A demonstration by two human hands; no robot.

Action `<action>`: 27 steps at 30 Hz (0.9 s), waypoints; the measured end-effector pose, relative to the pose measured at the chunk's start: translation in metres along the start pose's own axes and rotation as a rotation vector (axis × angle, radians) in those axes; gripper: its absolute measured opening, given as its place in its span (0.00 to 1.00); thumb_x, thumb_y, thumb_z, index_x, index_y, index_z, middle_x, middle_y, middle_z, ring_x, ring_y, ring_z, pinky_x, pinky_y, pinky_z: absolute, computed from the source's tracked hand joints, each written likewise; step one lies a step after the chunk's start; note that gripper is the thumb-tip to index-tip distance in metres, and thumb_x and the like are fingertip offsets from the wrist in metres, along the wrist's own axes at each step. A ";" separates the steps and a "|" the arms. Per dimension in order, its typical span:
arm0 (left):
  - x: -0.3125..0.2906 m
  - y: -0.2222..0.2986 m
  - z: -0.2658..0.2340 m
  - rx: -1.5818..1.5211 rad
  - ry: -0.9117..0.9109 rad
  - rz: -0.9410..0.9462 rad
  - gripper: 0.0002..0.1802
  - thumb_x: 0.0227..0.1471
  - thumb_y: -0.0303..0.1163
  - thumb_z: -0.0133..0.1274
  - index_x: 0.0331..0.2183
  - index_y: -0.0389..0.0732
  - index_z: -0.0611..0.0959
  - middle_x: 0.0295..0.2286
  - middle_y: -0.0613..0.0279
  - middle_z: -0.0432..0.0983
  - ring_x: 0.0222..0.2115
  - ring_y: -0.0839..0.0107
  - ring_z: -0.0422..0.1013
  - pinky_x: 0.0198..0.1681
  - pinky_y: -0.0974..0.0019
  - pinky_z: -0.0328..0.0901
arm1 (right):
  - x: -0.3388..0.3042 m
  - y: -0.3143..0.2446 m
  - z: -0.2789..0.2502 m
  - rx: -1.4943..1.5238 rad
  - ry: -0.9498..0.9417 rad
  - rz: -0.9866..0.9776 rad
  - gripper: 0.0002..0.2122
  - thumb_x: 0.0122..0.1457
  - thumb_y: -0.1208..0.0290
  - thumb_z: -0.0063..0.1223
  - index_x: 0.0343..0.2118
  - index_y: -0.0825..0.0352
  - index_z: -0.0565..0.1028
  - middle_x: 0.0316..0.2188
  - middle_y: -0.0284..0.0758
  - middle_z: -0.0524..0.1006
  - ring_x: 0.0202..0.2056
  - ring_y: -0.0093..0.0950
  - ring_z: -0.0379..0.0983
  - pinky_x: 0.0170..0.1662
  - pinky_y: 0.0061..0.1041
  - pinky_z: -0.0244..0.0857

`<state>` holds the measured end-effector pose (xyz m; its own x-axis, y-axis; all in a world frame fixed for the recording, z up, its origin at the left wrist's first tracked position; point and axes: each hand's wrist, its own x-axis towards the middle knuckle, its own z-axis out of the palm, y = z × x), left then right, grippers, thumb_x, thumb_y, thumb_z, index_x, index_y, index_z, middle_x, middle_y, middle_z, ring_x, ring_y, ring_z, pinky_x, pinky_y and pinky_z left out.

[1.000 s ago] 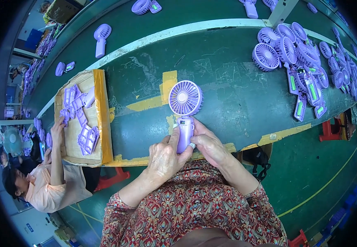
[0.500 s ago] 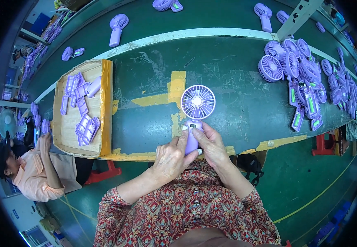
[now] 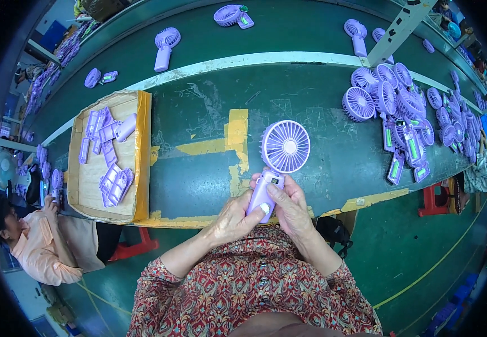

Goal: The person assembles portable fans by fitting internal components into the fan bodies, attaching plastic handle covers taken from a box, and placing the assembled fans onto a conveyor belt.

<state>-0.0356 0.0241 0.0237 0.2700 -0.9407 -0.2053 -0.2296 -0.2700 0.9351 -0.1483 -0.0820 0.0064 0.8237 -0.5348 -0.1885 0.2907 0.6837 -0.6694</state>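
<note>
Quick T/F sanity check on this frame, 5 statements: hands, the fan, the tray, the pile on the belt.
1. Both hands grip one purple handheld fan by its handle. True: the left hand and right hand wrap the handle.
2. The fan's round head points toward the person's chest. False: the head points away, over the green belt.
3. The cardboard tray lies to the person's left and holds purple parts. True.
4. The pile of fans lies to the person's left. False: it lies to the right.
5. The left hand rests flat on the belt. False: it holds the fan handle.
</note>
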 end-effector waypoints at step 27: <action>0.286 -0.041 -0.217 1.160 0.896 -0.186 0.27 0.48 0.38 0.52 0.49 0.38 0.68 0.38 0.47 0.69 0.40 0.53 0.68 0.38 0.50 0.65 | 0.145 -0.066 -0.084 -1.971 0.124 -0.613 0.26 0.57 0.61 0.45 0.52 0.76 0.61 0.56 0.52 0.57 0.60 0.47 0.49 0.62 0.44 0.39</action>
<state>0.2540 -0.1897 -0.0106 0.7538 -0.5543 0.3530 -0.6142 -0.7852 0.0786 -0.0885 -0.2467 -0.0365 0.7897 -0.5171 0.3302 -0.4122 -0.8458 -0.3388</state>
